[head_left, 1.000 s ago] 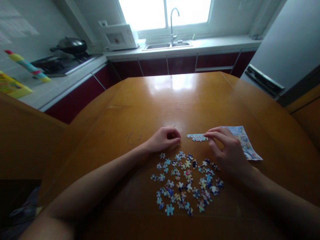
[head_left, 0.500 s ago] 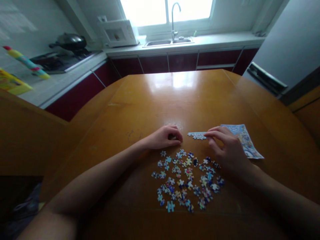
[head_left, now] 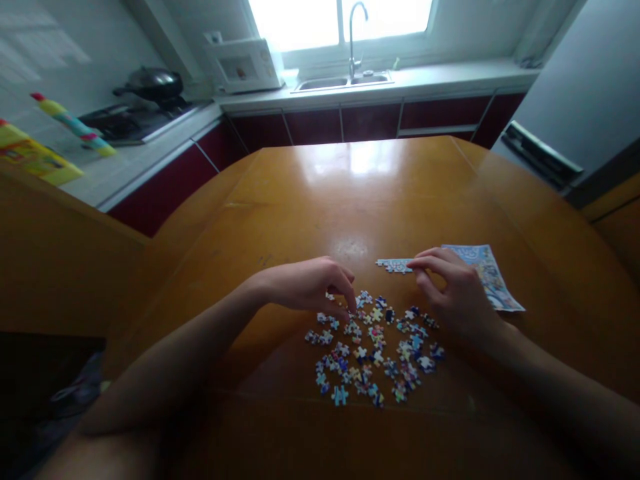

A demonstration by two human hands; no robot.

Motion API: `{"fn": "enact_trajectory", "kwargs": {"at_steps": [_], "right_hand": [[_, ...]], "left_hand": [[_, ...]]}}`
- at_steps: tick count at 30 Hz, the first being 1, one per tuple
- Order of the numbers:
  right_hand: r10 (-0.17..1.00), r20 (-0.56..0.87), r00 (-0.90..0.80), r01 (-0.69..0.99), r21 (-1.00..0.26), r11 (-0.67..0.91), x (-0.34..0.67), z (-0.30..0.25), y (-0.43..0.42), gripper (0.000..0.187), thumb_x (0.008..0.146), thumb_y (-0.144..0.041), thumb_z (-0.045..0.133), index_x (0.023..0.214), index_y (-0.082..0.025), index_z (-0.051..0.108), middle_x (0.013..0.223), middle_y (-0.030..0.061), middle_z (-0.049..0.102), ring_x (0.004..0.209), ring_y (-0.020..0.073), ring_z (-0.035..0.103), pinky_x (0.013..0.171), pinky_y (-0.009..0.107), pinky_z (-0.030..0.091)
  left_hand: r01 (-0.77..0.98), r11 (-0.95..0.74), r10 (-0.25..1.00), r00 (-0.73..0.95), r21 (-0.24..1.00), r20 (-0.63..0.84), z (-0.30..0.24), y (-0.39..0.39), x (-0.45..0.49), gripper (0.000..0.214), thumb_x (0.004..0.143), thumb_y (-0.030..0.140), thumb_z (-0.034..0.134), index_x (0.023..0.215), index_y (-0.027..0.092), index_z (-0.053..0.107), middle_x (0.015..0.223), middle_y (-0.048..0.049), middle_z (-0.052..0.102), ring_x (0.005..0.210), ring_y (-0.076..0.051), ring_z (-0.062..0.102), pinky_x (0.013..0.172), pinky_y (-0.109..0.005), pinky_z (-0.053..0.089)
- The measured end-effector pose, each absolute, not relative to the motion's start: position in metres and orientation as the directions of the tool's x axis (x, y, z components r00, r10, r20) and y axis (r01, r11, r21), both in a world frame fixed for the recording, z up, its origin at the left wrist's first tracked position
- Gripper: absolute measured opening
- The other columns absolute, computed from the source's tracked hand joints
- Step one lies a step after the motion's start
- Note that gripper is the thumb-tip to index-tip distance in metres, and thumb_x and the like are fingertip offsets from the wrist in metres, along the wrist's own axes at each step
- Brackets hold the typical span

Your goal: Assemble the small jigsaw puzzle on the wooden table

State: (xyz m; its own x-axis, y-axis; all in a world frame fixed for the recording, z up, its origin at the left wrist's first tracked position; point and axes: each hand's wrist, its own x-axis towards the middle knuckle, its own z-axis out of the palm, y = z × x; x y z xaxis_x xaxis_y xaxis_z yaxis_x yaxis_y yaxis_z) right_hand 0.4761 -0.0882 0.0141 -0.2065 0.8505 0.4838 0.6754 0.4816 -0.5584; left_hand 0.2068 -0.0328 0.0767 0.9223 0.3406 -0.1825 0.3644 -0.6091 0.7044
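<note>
Several loose puzzle pieces [head_left: 373,350] lie scattered on the wooden table [head_left: 360,193] in front of me. My left hand [head_left: 310,287] hovers over the upper left of the scatter, fingers curled down with the tips among the pieces; what they pinch is hidden. My right hand [head_left: 453,293] rests beside the scatter, its fingertips pressed on the right end of a short joined strip of pieces [head_left: 395,265]. A printed picture sheet [head_left: 487,277] lies just right of that hand, partly under it.
Beyond the table runs a kitchen counter with dark red cabinet fronts, a sink and tap [head_left: 353,63], a white microwave [head_left: 247,63] and a stove with a black pan [head_left: 150,83]. A yellow box [head_left: 35,160] lies on the counter at left. A grey fridge [head_left: 575,100] stands at right.
My left hand has moved from resting as a fist above the scatter down onto the loose pieces. My right hand stays on the joined strip. The camera has shifted slightly.
</note>
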Motion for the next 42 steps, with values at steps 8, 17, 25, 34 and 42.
{"fn": "enact_trajectory", "kwargs": {"at_steps": [8,17,25,34,42], "right_hand": [[0.854,0.479,-0.203,0.664,-0.574,0.479,0.48,0.011,-0.086,0.014,0.089,-0.016,0.054,0.09,-0.018,0.068,0.09,0.0081,0.067,0.089,0.023,0.06,0.081,0.039,0.047],[0.858,0.473,-0.198,0.655,-0.587,0.475,0.479,0.013,-0.085,0.015,0.087,-0.017,0.053,0.088,-0.018,0.068,0.09,0.009,0.068,0.088,0.0237,0.061,0.08,0.041,0.048],[0.892,0.41,-0.191,0.674,-0.606,0.423,0.483,0.016,-0.084,0.018,0.087,-0.017,0.053,0.09,-0.019,0.071,0.091,0.0091,0.069,0.089,0.0229,0.061,0.081,0.04,0.049],[0.935,0.184,-0.305,0.709,-0.611,0.351,0.493,0.02,-0.08,0.022,0.087,-0.02,0.055,0.093,-0.022,0.076,0.077,0.0039,0.071,0.065,0.0159,0.06,0.062,0.032,0.045],[0.96,0.003,-0.28,0.837,-0.488,0.246,0.497,0.019,-0.086,0.019,0.086,-0.023,0.06,0.069,-0.022,0.069,0.065,0.0038,0.069,0.056,0.0158,0.058,0.052,0.031,0.037]], "left_hand": [[0.367,-0.641,0.193,0.927,0.675,-0.321,0.072,-0.047,0.218,0.008,0.086,0.025,0.072,0.08,0.02,0.074,0.082,-0.002,0.07,0.07,-0.011,0.062,0.064,-0.021,0.045],[0.512,-0.775,0.369,0.842,0.37,-0.393,0.066,-0.073,0.217,0.017,0.076,0.027,0.08,0.067,0.019,0.068,0.069,-0.0012,0.067,0.062,-0.014,0.059,0.058,-0.027,0.039],[0.454,-0.78,0.386,0.891,0.43,-0.241,0.066,-0.064,0.218,0.019,0.08,0.029,0.078,0.07,0.019,0.065,0.075,-0.0002,0.066,0.064,-0.013,0.058,0.058,-0.027,0.038],[0.455,-0.59,0.711,0.684,0.667,0.163,0.012,0.004,0.205,0.028,0.094,0.035,0.057,0.079,0.013,0.066,0.067,-0.0001,0.055,0.059,-0.01,0.046,0.055,-0.021,0.035],[0.458,-0.538,0.784,0.58,0.707,0.221,-0.013,0.017,0.199,0.042,0.099,0.039,0.043,0.081,0.013,0.07,0.062,0.0005,0.057,0.06,-0.01,0.05,0.06,-0.021,0.039]]}}
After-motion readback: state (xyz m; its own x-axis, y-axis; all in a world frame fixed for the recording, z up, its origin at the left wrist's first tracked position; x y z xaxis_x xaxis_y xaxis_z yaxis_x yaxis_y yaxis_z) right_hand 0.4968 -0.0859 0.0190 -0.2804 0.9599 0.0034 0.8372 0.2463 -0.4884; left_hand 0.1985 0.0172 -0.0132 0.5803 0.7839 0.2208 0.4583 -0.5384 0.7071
